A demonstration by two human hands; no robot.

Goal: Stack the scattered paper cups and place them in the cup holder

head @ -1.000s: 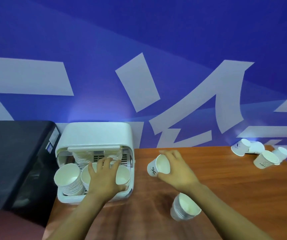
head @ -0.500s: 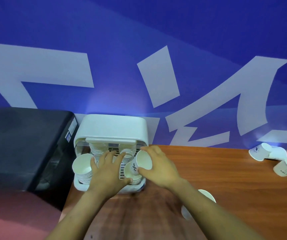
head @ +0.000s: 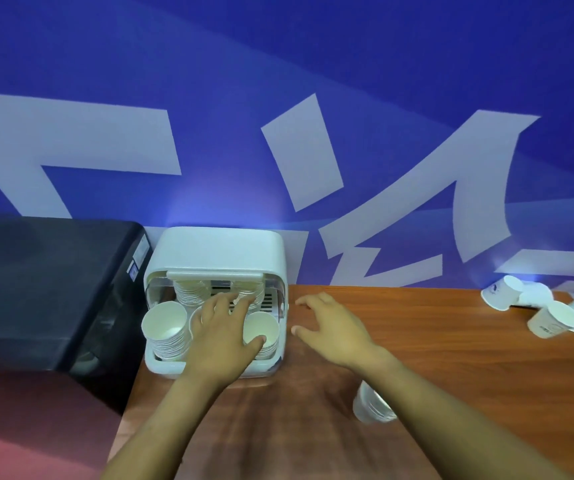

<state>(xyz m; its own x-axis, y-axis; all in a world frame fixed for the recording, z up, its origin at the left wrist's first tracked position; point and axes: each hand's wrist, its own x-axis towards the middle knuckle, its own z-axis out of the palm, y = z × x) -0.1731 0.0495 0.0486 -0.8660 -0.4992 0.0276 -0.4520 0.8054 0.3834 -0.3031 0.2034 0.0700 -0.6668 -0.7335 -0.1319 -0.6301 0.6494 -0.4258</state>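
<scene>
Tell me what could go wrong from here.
The right forearm passes right over the cup stack near the table's front; pulling back could knock it over. The left hand lies across the front stacks in the cup holder; lifting carelessly might drag the right-front stack askew.

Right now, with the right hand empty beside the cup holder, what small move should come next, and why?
Probably draw the right hand back to the cup stack lying under its forearm. The hand is open, holding nothing, beside the cup holder, and that stack is the nearest loose one; the scattered cups lie farther right. The left hand rests over the holder's stacks.
</scene>
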